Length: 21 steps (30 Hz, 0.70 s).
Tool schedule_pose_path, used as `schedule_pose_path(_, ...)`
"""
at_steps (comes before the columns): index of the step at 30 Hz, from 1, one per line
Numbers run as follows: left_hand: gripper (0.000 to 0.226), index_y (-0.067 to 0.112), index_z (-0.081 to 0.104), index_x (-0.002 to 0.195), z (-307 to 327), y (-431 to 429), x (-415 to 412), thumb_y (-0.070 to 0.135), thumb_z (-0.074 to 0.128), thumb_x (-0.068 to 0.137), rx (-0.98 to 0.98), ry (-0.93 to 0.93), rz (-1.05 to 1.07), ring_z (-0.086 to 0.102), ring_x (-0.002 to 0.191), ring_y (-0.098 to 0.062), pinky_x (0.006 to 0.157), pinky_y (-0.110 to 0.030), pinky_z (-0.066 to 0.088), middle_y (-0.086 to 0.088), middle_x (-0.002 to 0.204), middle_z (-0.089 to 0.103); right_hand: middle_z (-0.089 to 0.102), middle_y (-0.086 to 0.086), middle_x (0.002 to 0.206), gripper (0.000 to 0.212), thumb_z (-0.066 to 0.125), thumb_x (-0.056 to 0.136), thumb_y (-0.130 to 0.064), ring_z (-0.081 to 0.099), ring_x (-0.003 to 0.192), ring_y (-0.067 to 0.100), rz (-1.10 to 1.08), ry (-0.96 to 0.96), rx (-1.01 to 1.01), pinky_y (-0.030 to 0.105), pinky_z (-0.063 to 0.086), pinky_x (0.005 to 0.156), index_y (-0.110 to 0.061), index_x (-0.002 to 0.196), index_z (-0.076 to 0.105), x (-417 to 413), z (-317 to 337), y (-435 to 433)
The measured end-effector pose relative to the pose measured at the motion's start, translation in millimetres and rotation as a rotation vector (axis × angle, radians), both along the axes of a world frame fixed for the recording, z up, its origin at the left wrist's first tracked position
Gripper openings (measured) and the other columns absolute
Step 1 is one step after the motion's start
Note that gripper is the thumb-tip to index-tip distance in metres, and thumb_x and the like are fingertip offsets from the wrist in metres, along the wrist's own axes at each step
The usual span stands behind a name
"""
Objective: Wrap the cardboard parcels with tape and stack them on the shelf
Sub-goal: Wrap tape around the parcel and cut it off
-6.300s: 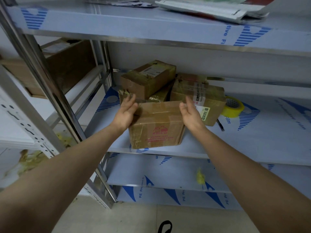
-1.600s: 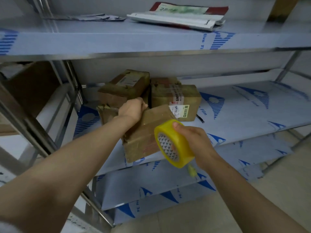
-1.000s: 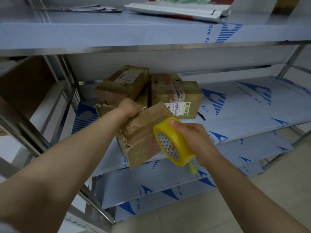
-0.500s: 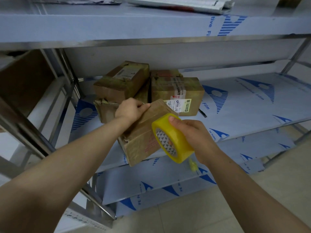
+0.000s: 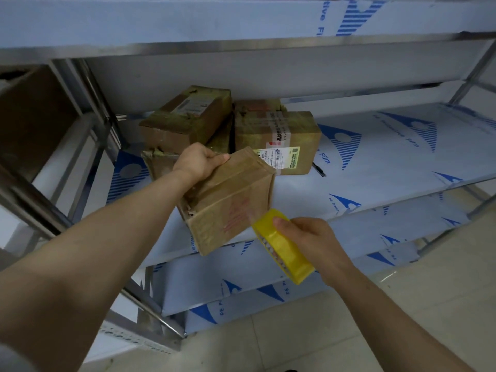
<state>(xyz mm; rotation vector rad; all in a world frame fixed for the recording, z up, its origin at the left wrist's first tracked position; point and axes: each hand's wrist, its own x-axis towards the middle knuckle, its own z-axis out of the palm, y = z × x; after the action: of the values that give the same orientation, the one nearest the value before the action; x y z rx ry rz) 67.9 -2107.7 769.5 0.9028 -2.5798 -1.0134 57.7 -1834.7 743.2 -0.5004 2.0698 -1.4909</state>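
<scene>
**Parcel gripped at the shelf edge, tape roll beside it**

The left hand (image 5: pixel 200 161) grips the far top edge of a cardboard parcel (image 5: pixel 230 202), fingers curled over the edge and thumb on the near side. The right hand (image 5: pixel 308 237) is closed round a yellow tape roll (image 5: pixel 284 251), thumb pressed on the outer band and fingers wrapped behind it. The two hands are apart, the right one nearer and lower. The roll sits just beside the parcel's near right corner, and a faint clear strip seems to run from the roll up to the red-printed face of the parcel.

The parcel is tilted, one corner down, over the front edge of the middle shelf (image 5: pixel 375 170); whether its underside rests on the shelf is hidden.

Farther back on that shelf stands a group of taped parcels: one with a label on top at the left (image 5: pixel 188 116), perched on a crushed one (image 5: pixel 158 162), and one at the right (image 5: pixel 279 140) with a printed label on its near face. A thin dark stick (image 5: pixel 318 169) lies just right of it.

The shelves wear white film with blue print. An upper shelf (image 5: pixel 188 20) runs above and a lower shelf (image 5: pixel 241 272) below, over pale floor tiles (image 5: pixel 349 331). At far left a large brown box (image 5: pixel 29 111) sits on a neighbouring rack.
</scene>
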Motion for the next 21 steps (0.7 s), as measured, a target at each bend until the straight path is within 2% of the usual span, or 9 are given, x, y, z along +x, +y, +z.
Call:
schedule_pose_path(3, 0.04, 0.019, 0.075, 0.071, -1, 0, 0, 0.053, 0.06, 0.086, -0.035, 0.002, -0.004, 0.066, 0.072, -0.021, 0.08, -0.042, 0.055, -0.007, 0.073, 0.071, 0.061, 0.002, 0.047, 0.051, 0.062, 0.083, -0.053, 0.062, 0.046, 0.009, -0.052, 0.02, 0.066, 0.012, 0.041, 0.048, -0.013, 0.051, 0.063, 4, -17, 7)
schedule_pose_path(5, 0.041, 0.019, 0.074, 0.069, -1, 0, -1, 0.053, 0.06, 0.086, -0.049, 0.007, -0.012, 0.066, 0.071, -0.022, 0.079, -0.042, 0.055, -0.008, 0.072, 0.07, 0.049, 0.008, 0.05, 0.063, 0.059, 0.077, -0.065, 0.053, 0.048, 0.017, -0.093, 0.051, 0.143, 0.022, 0.038, 0.055, -0.007, 0.054, 0.048, 4, -32, 9)
schedule_pose_path(8, 0.043, 0.016, 0.073, 0.068, -2, 0, -1, 0.054, 0.061, 0.085, -0.038, 0.003, -0.03, 0.066, 0.071, -0.022, 0.079, -0.042, 0.055, -0.009, 0.071, 0.069, 0.038, -0.008, 0.037, 0.059, 0.056, 0.08, -0.064, 0.041, 0.035, 0.001, -0.101, 0.056, 0.2, 0.014, 0.035, 0.043, -0.018, 0.05, 0.033, 9, -48, 7)
schedule_pose_path(10, 0.042, 0.016, 0.074, 0.072, -3, 0, 0, 0.053, 0.06, 0.086, -0.027, 0.005, -0.032, 0.066, 0.074, -0.022, 0.081, -0.041, 0.055, -0.008, 0.075, 0.07, 0.044, -0.01, 0.032, 0.057, 0.058, 0.084, -0.056, 0.047, 0.032, -0.002, -0.101, -0.003, 0.15, 0.007, 0.032, 0.035, -0.019, 0.047, 0.036, 9, -55, 2)
schedule_pose_path(14, 0.065, 0.013, 0.071, 0.086, 3, 6, 2, 0.066, 0.035, 0.09, -0.161, -0.155, -0.019, 0.062, 0.086, -0.024, 0.079, -0.039, 0.05, -0.008, 0.087, 0.067, 0.055, -0.009, 0.039, 0.038, 0.064, 0.087, -0.038, 0.058, 0.041, 0.004, -0.077, -0.117, 0.162, 0.013, 0.04, 0.037, -0.009, 0.062, 0.058, 4, -63, -10)
schedule_pose_path(16, 0.075, 0.013, 0.062, 0.086, 9, 15, 0, 0.07, 0.013, 0.091, -0.282, -0.272, -0.003, 0.058, 0.098, -0.029, 0.079, -0.038, 0.042, -0.01, 0.097, 0.063, 0.067, 0.006, 0.057, 0.044, 0.064, 0.086, -0.037, 0.066, 0.062, 0.026, -0.054, -0.12, 0.184, 0.028, 0.053, 0.054, 0.004, 0.072, 0.06, 1, -67, -14)
schedule_pose_path(18, 0.076, 0.012, 0.057, 0.114, 14, 28, -7, 0.064, 0.006, 0.094, -0.471, -0.326, -0.038, 0.048, 0.118, -0.033, 0.09, -0.043, 0.037, -0.014, 0.126, 0.055, 0.065, 0.03, 0.094, 0.061, 0.063, 0.085, -0.044, 0.063, 0.09, 0.045, -0.063, -0.12, 0.205, 0.054, 0.052, 0.081, 0.016, 0.098, 0.058, 2, -69, -17)
schedule_pose_path(19, 0.075, 0.012, 0.047, 0.132, 14, 37, -11, 0.063, 0.006, 0.094, -0.552, -0.329, -0.059, 0.043, 0.126, -0.033, 0.096, -0.044, 0.035, -0.014, 0.138, 0.046, 0.06, 0.035, 0.102, 0.065, 0.063, 0.085, -0.046, 0.06, 0.096, 0.048, -0.06, -0.124, 0.206, 0.059, 0.049, 0.086, 0.016, 0.104, 0.056, 3, -68, -19)
schedule_pose_path(21, 0.078, 0.013, 0.032, 0.145, 14, 50, -19, 0.065, 0.007, 0.093, -0.592, -0.374, -0.081, 0.037, 0.132, -0.034, 0.102, -0.044, 0.031, -0.015, 0.146, 0.038, 0.057, 0.037, 0.106, 0.068, 0.063, 0.085, -0.047, 0.059, 0.099, 0.049, -0.05, -0.146, 0.192, 0.061, 0.048, 0.087, 0.017, 0.106, 0.054, 3, -70, -22)
